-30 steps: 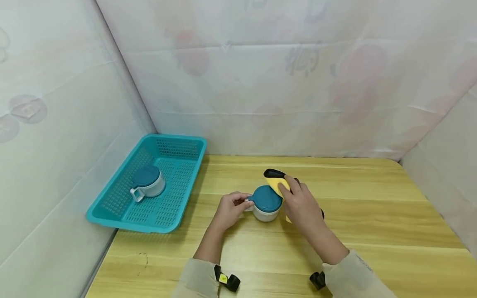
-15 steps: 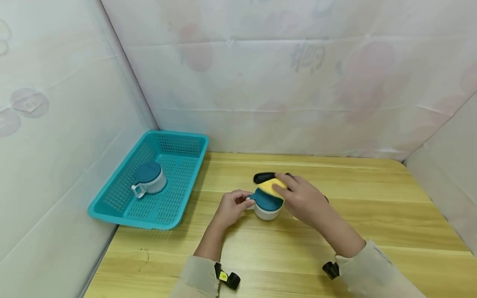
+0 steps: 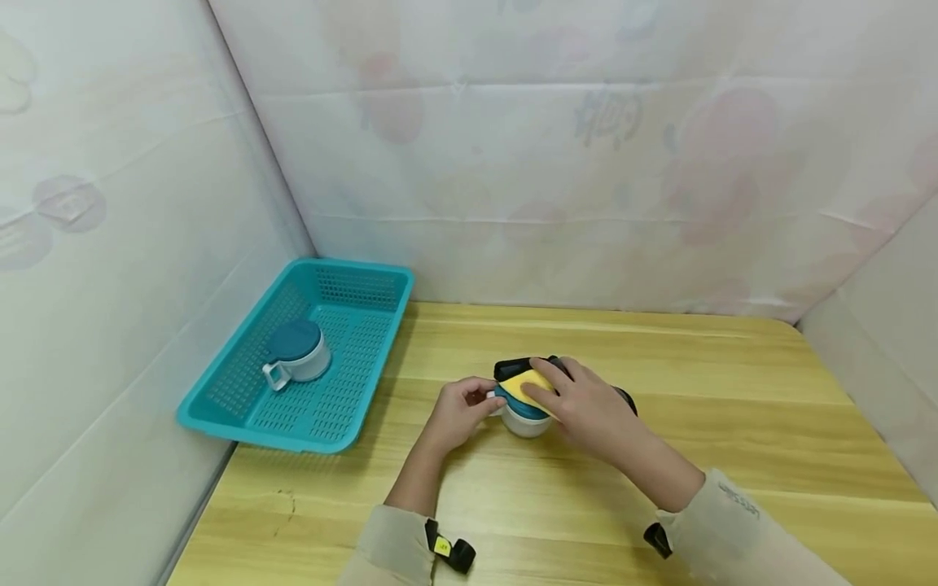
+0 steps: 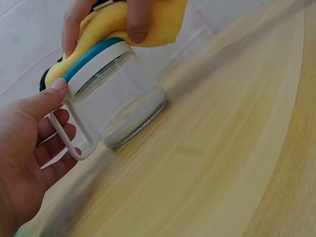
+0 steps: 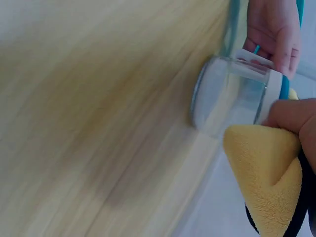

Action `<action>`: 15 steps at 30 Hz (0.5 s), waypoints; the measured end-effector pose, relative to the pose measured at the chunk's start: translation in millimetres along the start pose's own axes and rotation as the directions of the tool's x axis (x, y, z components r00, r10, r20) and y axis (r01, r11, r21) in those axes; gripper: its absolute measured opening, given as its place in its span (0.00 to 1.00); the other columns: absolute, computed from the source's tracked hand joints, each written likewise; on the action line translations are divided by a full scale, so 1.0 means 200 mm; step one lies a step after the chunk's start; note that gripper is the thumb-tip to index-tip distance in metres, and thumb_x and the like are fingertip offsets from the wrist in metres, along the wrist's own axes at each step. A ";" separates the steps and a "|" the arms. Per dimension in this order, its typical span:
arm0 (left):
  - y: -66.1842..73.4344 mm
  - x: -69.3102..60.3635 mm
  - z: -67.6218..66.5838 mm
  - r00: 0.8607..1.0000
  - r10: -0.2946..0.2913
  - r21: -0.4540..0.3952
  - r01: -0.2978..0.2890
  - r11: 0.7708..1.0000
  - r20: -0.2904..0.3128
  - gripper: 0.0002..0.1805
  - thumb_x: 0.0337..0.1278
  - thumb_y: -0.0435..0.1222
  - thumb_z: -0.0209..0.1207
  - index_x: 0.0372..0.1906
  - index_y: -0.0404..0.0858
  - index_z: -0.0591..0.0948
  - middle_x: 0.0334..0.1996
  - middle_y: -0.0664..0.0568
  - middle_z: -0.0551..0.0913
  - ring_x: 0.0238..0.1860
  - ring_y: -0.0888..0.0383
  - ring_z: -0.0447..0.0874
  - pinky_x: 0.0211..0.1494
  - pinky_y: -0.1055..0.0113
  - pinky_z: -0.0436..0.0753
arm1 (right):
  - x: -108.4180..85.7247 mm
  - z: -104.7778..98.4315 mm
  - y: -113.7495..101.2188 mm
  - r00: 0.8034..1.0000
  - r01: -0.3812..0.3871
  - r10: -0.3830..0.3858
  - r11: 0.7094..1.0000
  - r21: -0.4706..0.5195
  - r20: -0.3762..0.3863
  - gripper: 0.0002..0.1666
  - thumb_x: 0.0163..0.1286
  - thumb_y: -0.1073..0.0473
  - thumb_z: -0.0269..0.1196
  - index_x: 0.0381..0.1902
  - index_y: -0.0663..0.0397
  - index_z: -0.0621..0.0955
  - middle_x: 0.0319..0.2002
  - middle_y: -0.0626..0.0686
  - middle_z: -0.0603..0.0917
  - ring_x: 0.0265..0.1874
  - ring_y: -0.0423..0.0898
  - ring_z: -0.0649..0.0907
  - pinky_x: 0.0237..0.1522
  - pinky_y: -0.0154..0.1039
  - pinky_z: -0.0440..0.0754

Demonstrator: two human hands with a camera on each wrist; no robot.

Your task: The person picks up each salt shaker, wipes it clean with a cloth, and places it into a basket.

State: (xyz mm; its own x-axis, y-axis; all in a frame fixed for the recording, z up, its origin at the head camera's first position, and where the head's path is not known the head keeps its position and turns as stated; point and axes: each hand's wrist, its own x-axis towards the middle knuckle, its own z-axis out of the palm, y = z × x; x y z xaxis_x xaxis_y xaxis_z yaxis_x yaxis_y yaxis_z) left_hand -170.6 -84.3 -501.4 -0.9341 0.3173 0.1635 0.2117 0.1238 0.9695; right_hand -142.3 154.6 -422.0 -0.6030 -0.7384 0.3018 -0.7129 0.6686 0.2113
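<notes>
A glass seasoning jar [image 3: 523, 426] with a white collar, white handle [image 4: 79, 136] and blue lid [image 3: 524, 409] stands upright on the table. My left hand [image 3: 454, 417] steadies it from the left. In the left wrist view its thumb [image 4: 58, 86] presses the lid's edge by the handle, and the other fingers curl behind the handle. With my right hand [image 3: 589, 411] I hold a yellow cloth [image 3: 526, 384] with a black edge against the lid top, covering much of it. Part of the cloth [image 5: 266, 173] hangs beside the jar in the right wrist view.
A turquoise perforated basket [image 3: 384, 358] sits at the left of the wooden table [image 3: 696, 391]. Inside it is a similar white jar with a blue lid [image 3: 295, 338]. Fabric walls [image 3: 513, 163] close off the back and the sides.
My right hand has brought the cloth from the lid's right edge leftward over its top, then down onto it. The left hand keeps its place at the jar's handle.
</notes>
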 end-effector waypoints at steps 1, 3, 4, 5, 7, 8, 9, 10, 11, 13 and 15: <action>0.00 0.00 0.00 1.000 0.004 0.000 -0.004 1.000 0.000 0.11 0.61 0.39 0.65 0.45 0.38 0.86 0.38 0.48 0.86 0.33 0.61 0.79 0.35 0.72 0.81 | -0.01 0.00 0.00 1.000 -0.003 0.003 1.000 0.001 -0.004 0.42 0.46 0.57 0.80 0.62 0.42 0.79 0.67 0.60 0.71 0.53 0.63 0.78 0.47 0.51 0.84; 0.00 0.00 0.01 1.000 0.007 0.005 -0.007 1.000 0.004 0.11 0.61 0.39 0.65 0.44 0.39 0.87 0.38 0.48 0.86 0.33 0.62 0.79 0.35 0.72 0.81 | -0.02 0.02 0.02 1.000 -0.006 0.006 1.000 0.012 -0.021 0.41 0.46 0.59 0.80 0.61 0.43 0.80 0.67 0.60 0.71 0.52 0.63 0.78 0.45 0.50 0.85; 0.00 0.00 0.01 1.000 0.006 0.010 -0.006 1.000 0.008 0.10 0.61 0.39 0.65 0.44 0.39 0.87 0.38 0.48 0.86 0.33 0.62 0.78 0.35 0.72 0.81 | -0.03 0.02 0.03 1.000 -0.008 0.008 1.000 0.018 -0.028 0.41 0.46 0.60 0.80 0.61 0.43 0.80 0.67 0.60 0.72 0.52 0.62 0.78 0.43 0.50 0.85; 0.00 0.01 0.01 1.000 0.005 0.019 -0.005 1.000 0.009 0.10 0.61 0.39 0.65 0.44 0.40 0.87 0.38 0.49 0.86 0.33 0.62 0.78 0.34 0.73 0.80 | -0.05 0.03 0.05 1.000 -0.011 0.012 1.000 0.026 -0.029 0.41 0.45 0.61 0.79 0.61 0.43 0.80 0.67 0.60 0.72 0.51 0.62 0.79 0.42 0.49 0.86; 0.00 0.01 0.01 1.000 0.001 0.033 -0.001 0.999 0.009 0.09 0.61 0.39 0.65 0.44 0.41 0.87 0.37 0.51 0.86 0.32 0.62 0.78 0.34 0.73 0.80 | -0.06 0.04 0.09 0.999 -0.025 0.026 0.999 0.048 -0.019 0.41 0.45 0.62 0.79 0.61 0.44 0.80 0.67 0.60 0.72 0.51 0.62 0.79 0.40 0.49 0.86; 0.00 0.01 0.01 1.000 -0.001 0.041 0.000 0.999 0.008 0.09 0.61 0.39 0.65 0.44 0.42 0.87 0.37 0.52 0.86 0.32 0.62 0.78 0.34 0.73 0.79 | -0.07 0.04 0.11 0.999 -0.037 0.038 0.997 0.063 -0.011 0.41 0.45 0.63 0.79 0.61 0.45 0.80 0.67 0.60 0.72 0.51 0.62 0.79 0.39 0.49 0.86; 0.00 0.01 0.01 1.000 -0.003 0.046 0.003 0.999 0.004 0.09 0.61 0.39 0.65 0.44 0.42 0.88 0.37 0.53 0.86 0.32 0.62 0.78 0.34 0.73 0.79 | -0.07 0.04 0.13 0.999 -0.051 0.051 0.996 0.074 0.001 0.42 0.45 0.64 0.79 0.61 0.45 0.79 0.67 0.60 0.72 0.51 0.62 0.79 0.39 0.49 0.86; -0.01 0.01 0.01 1.000 -0.004 0.051 0.004 0.999 -0.002 0.09 0.61 0.39 0.65 0.44 0.43 0.88 0.36 0.53 0.86 0.32 0.62 0.78 0.33 0.73 0.79 | -0.07 0.03 0.15 0.998 -0.065 0.065 0.994 0.086 0.011 0.41 0.46 0.65 0.79 0.61 0.45 0.79 0.67 0.60 0.72 0.52 0.62 0.79 0.40 0.49 0.85; -0.01 0.01 0.01 1.000 -0.003 0.054 0.004 0.999 -0.008 0.09 0.61 0.39 0.65 0.44 0.43 0.88 0.36 0.53 0.86 0.32 0.61 0.78 0.33 0.73 0.79 | -0.06 0.03 0.17 0.997 -0.077 0.076 0.992 0.097 0.016 0.41 0.46 0.66 0.79 0.61 0.46 0.79 0.67 0.60 0.72 0.53 0.62 0.78 0.40 0.49 0.85; -0.01 0.01 0.01 1.000 0.001 0.054 0.000 0.999 -0.014 0.09 0.61 0.38 0.65 0.44 0.43 0.88 0.36 0.53 0.86 0.32 0.61 0.78 0.33 0.72 0.79 | -0.03 0.01 0.21 0.996 -0.087 0.086 0.988 0.127 0.017 0.40 0.47 0.67 0.78 0.61 0.46 0.80 0.67 0.60 0.72 0.54 0.62 0.78 0.43 0.49 0.85; -0.01 0.01 0.01 1.000 0.006 0.048 -0.005 0.999 -0.012 0.09 0.62 0.38 0.65 0.44 0.42 0.87 0.36 0.52 0.86 0.32 0.61 0.77 0.34 0.72 0.79 | 0.02 -0.01 0.22 0.997 -0.075 0.073 0.985 0.158 0.014 0.38 0.49 0.68 0.76 0.60 0.47 0.80 0.67 0.60 0.72 0.55 0.61 0.77 0.46 0.50 0.84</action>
State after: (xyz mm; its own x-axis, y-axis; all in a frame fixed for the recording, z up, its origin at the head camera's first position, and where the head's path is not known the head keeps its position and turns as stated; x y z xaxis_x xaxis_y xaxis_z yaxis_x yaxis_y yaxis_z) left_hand -172.0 -83.1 -503.3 -0.9362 0.3070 0.1713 0.2302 0.1671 0.9587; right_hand -175.5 182.3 -409.3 -0.6586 -0.6885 0.3037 -0.7135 0.6996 0.0387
